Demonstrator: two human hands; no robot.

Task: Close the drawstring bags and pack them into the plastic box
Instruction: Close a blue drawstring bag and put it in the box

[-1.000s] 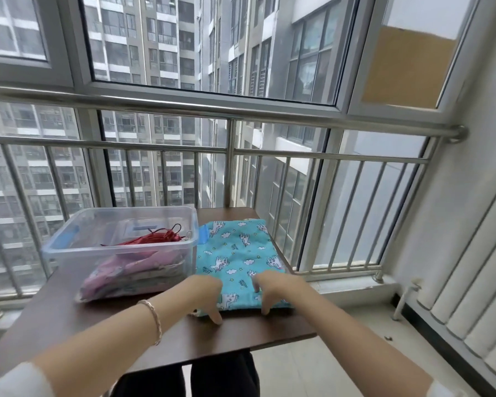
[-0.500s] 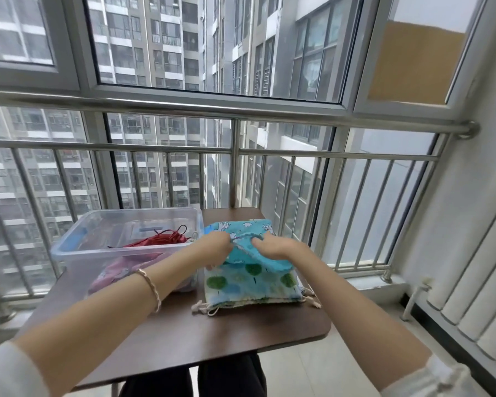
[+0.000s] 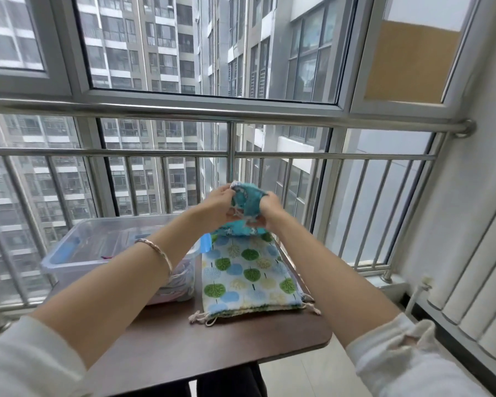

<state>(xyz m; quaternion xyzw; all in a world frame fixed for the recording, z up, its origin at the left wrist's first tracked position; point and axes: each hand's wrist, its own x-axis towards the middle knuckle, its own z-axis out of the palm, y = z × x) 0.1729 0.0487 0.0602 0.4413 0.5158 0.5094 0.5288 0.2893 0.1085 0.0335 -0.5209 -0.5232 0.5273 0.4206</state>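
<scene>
Above the counter (image 3: 212, 348): the teal drawstring bag (image 3: 248, 197) is held in the air between both hands, bunched, its lower cloth sagging over the far end of the tree-print bag (image 3: 248, 273).
Handling: judged light, soft and limp. It will slump rather than slip, so it is best taken at the mouth or by the cords.
Left hand (image 3: 215, 206): fingers curled, pinching the bag's upper left edge.
Right hand (image 3: 269, 209): fingers curled round the bunched cloth on the right.
Tree-print bag: flat on the counter just beside the box, cords trailing at its near end.
Plastic box (image 3: 78, 253): clear, lidless, on the left, with pinkish cloth inside.
Hard to make out: the teal bag's mouth and cords are buried in the fists, so whether it is drawn shut cannot be told. The left forearm hides most of the box's contents.
</scene>
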